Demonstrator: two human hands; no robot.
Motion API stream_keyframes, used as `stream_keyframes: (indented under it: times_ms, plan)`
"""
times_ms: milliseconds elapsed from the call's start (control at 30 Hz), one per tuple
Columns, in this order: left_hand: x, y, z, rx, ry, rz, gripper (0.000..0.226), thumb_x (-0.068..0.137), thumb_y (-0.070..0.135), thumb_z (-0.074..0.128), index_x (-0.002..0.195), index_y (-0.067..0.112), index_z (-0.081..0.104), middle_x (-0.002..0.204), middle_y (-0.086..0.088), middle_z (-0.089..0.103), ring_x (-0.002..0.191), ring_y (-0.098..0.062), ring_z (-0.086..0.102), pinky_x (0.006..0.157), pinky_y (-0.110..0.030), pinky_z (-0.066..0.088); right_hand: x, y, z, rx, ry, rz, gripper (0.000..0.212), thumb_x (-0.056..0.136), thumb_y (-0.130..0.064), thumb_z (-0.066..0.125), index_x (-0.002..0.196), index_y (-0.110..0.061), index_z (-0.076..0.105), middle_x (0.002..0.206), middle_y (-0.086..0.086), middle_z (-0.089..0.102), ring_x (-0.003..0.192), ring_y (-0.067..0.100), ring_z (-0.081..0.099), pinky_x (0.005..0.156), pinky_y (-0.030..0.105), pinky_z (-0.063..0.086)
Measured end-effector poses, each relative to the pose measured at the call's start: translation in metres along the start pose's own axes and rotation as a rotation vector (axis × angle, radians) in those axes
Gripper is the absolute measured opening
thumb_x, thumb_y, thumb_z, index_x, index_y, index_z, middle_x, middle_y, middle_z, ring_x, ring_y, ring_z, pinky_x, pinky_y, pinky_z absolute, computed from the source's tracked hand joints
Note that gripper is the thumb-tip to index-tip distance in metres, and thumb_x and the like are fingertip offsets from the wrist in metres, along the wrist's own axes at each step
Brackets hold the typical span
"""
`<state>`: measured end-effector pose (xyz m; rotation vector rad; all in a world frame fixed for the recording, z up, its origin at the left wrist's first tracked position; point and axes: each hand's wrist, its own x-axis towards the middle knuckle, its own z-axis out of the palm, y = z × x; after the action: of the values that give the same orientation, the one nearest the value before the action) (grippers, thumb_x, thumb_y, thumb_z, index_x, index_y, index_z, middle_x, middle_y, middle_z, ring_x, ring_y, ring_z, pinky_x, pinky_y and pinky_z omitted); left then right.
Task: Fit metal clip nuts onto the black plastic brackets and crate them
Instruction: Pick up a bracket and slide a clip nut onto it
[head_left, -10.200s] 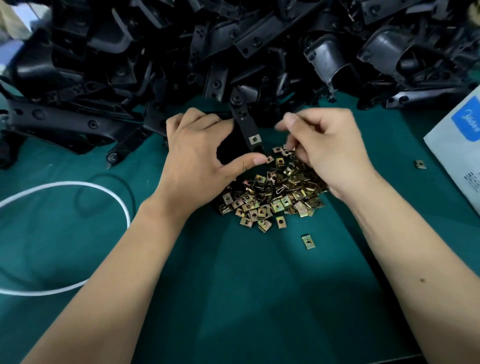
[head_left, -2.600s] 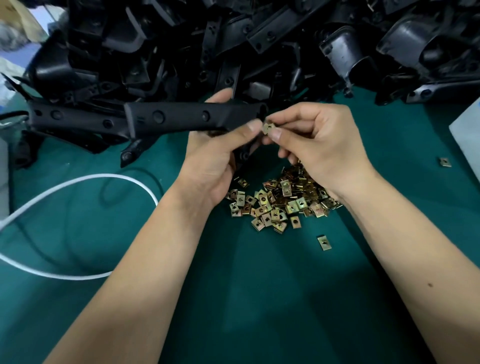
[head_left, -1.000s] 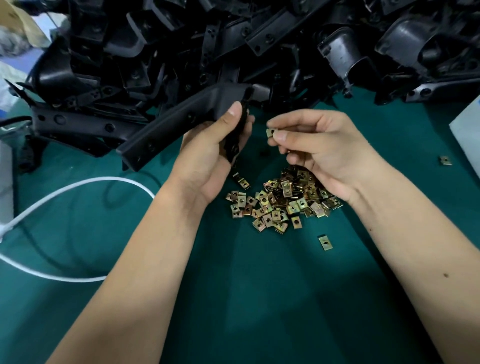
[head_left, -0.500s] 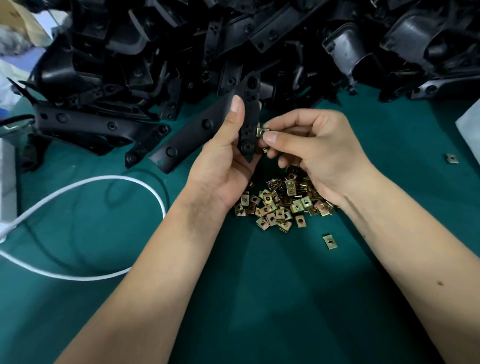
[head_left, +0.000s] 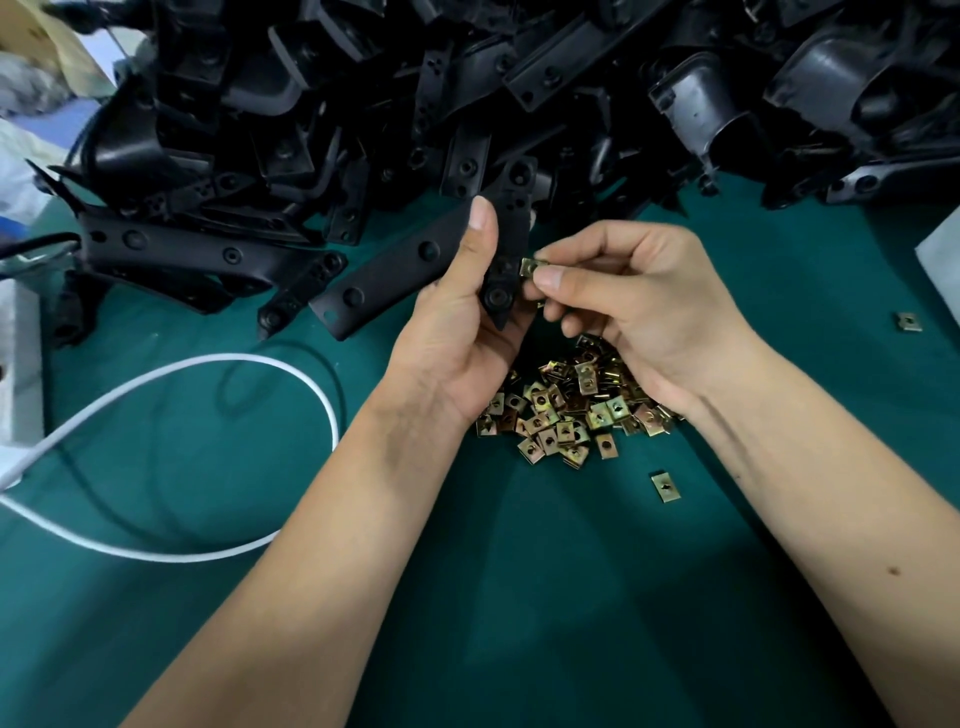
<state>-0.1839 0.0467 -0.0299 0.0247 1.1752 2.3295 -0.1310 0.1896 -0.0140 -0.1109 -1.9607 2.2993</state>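
Left hand raised, thumb extended upward, fingers curled in a grip; right hand beside it, thumb and forefinger pinched.

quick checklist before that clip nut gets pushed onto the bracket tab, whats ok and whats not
1. Bracket gripped by left hand: ok.
2. Clip nut pinched by right hand: ok.
3. Nut right beside the bracket's narrow tab: ok.
4. Nut's open side facing the tab edge: cannot tell.
5. Nut already seated on the tab: not ok, not yet on.
6. Spare nuts in the pile on the green mat: ok.
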Motion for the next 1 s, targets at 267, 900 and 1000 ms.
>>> stream_keyframes:
  times_ms: [267,900,1000]
  plan:
    - [-0.0037,-0.0032,0.0022,0.042,-0.007,0.013,0.061,0.078,0.052,0.071,0.107,0.0,0.058,0.072,-0.009,0.06,0.069,-0.021,0.06,0.083,-0.039,0.056,-0.0023,-0.0006,0.0049,0.047,0.018,0.005,0.008,0.087,0.004,0.074,0.089,-0.004,0.075,0.078,0.013,0.075,0.063,0.014,0.064,0.054,0.021,0.051]
    - [-0.0051,-0.0031,0.007,0.015,0.025,0.038,0.07,0.077,0.054,0.069,0.12,-0.001,0.056,0.089,-0.018,0.056,0.082,-0.028,0.056,0.107,-0.054,0.047,-0.0006,0.0035,0.0063,0.078,0.045,0.022,0.009,0.087,0.007,0.072,0.089,-0.001,0.073,0.076,0.012,0.071,0.064,0.013,0.062,0.054,0.022,0.051]
    - [-0.0087,-0.0016,0.0099,0.021,0.033,0.054,0.091,0.077,0.056,0.067,0.129,-0.018,0.053,0.098,-0.023,0.051,0.077,-0.026,0.055,0.104,-0.056,0.048,-0.0011,0.0035,0.007,0.094,0.032,0.043,0.008,0.088,0.006,0.072,0.092,-0.001,0.073,0.077,0.012,0.072,0.064,0.013,0.063,0.055,0.022,0.052]
